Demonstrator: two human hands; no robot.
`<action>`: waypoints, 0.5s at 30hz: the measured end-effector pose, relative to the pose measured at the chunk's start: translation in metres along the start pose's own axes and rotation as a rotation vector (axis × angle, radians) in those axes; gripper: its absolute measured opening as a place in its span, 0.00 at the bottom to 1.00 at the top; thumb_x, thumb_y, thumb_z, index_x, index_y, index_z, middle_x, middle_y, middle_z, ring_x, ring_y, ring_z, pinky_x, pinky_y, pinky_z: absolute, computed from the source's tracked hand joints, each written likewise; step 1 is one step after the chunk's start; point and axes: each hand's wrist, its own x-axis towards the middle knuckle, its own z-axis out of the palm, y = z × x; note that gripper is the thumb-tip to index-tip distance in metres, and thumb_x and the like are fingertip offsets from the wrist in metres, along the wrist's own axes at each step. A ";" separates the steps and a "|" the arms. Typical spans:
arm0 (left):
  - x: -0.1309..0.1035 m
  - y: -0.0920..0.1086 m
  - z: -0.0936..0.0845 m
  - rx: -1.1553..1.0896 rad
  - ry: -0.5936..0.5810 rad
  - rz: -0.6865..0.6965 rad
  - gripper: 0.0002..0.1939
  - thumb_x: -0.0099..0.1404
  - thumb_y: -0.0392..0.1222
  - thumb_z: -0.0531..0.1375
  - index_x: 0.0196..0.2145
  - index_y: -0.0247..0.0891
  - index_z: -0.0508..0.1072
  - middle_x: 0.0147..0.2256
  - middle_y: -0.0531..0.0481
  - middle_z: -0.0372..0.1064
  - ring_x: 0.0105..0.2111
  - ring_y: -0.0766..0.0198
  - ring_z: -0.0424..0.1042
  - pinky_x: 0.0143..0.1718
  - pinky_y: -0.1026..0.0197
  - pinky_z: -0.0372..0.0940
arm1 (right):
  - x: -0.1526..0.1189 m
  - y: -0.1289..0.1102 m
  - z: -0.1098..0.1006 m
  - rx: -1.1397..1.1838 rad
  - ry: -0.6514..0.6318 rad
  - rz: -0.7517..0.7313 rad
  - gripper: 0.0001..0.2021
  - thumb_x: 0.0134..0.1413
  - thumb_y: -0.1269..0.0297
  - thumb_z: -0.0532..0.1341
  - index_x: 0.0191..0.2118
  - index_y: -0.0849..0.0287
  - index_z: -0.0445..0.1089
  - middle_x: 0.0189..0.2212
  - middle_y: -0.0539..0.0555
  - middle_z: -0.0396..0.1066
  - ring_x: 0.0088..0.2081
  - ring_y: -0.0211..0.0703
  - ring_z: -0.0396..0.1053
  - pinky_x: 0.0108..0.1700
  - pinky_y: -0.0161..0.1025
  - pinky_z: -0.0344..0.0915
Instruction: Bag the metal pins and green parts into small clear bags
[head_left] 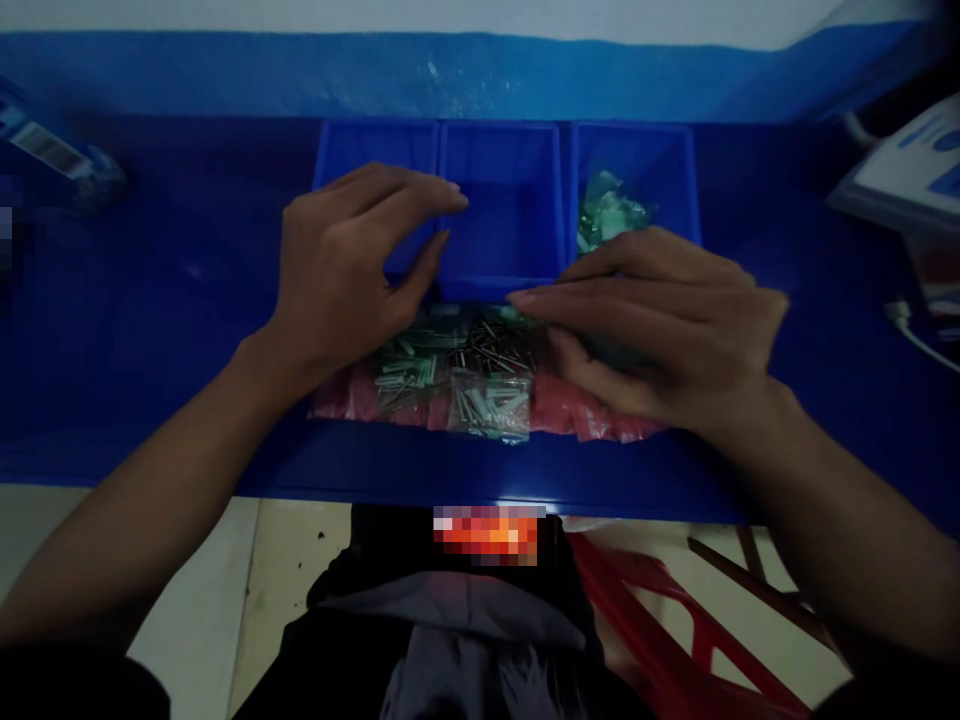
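My left hand (352,250) is over the left and middle blue bins, thumb and fingers apart, with nothing between them. My right hand (667,320) hovers at the front of the right bin, its thumb apart from the outstretched fingers and nothing visible in it. Below the hands lie clear bags of small pale pins (409,370), a bag of dark screws (491,345) and a bag of white pieces (491,405), on a red plastic bag (581,410). The middle bin (499,285) holds nothing visible. Crumpled clear bags (607,210) lie in the right bin (682,165).
A blue box with a barcode (52,150) stands at the left of the blue table (187,430). At the right are a white box (915,165) and a white cable (911,325). A red stool (652,620) is below the table's front edge.
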 end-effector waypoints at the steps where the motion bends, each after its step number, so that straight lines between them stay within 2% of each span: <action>1: 0.000 0.001 -0.002 0.001 0.019 0.000 0.17 0.74 0.37 0.60 0.59 0.42 0.73 0.54 0.47 0.78 0.54 0.56 0.80 0.51 0.51 0.80 | 0.000 -0.002 0.000 0.036 0.049 0.104 0.13 0.60 0.74 0.67 0.50 0.56 0.79 0.36 0.50 0.83 0.36 0.44 0.80 0.37 0.45 0.76; 3: 0.001 0.002 -0.007 -0.005 0.034 0.032 0.24 0.74 0.38 0.60 0.65 0.45 0.66 0.59 0.47 0.74 0.58 0.55 0.77 0.50 0.51 0.81 | 0.001 -0.007 0.000 0.116 0.168 0.288 0.13 0.62 0.73 0.67 0.49 0.53 0.80 0.37 0.48 0.83 0.36 0.41 0.80 0.40 0.42 0.78; 6: 0.000 0.004 -0.014 0.030 0.027 0.160 0.31 0.75 0.44 0.61 0.70 0.53 0.58 0.66 0.52 0.66 0.62 0.51 0.73 0.52 0.49 0.81 | 0.005 -0.010 0.004 0.311 0.343 0.437 0.09 0.63 0.73 0.67 0.45 0.55 0.80 0.41 0.51 0.83 0.46 0.47 0.82 0.47 0.47 0.80; 9: 0.000 0.008 -0.019 0.001 0.003 0.205 0.26 0.75 0.43 0.62 0.67 0.52 0.64 0.67 0.53 0.65 0.62 0.53 0.73 0.51 0.52 0.81 | 0.009 -0.011 0.007 0.515 0.374 0.526 0.08 0.60 0.75 0.68 0.41 0.56 0.81 0.42 0.50 0.83 0.50 0.49 0.81 0.53 0.52 0.80; 11: 0.001 0.010 -0.019 -0.077 0.034 0.237 0.20 0.74 0.40 0.64 0.61 0.47 0.70 0.63 0.50 0.71 0.59 0.58 0.75 0.50 0.55 0.81 | 0.011 -0.013 0.007 0.552 0.320 0.562 0.09 0.61 0.75 0.68 0.41 0.53 0.82 0.42 0.48 0.83 0.51 0.49 0.81 0.55 0.53 0.79; 13: 0.003 0.011 -0.017 -0.171 0.055 0.243 0.15 0.72 0.39 0.65 0.55 0.45 0.74 0.54 0.49 0.78 0.53 0.60 0.80 0.51 0.55 0.80 | 0.011 -0.016 0.006 0.549 0.270 0.602 0.09 0.67 0.70 0.64 0.43 0.50 0.82 0.44 0.48 0.83 0.53 0.51 0.80 0.59 0.55 0.78; 15: 0.006 0.013 -0.015 -0.271 0.044 0.134 0.08 0.74 0.44 0.63 0.50 0.48 0.78 0.43 0.52 0.82 0.42 0.60 0.82 0.46 0.53 0.80 | 0.008 -0.018 0.003 0.551 0.251 0.571 0.12 0.72 0.60 0.60 0.50 0.47 0.81 0.49 0.49 0.81 0.54 0.54 0.80 0.59 0.57 0.79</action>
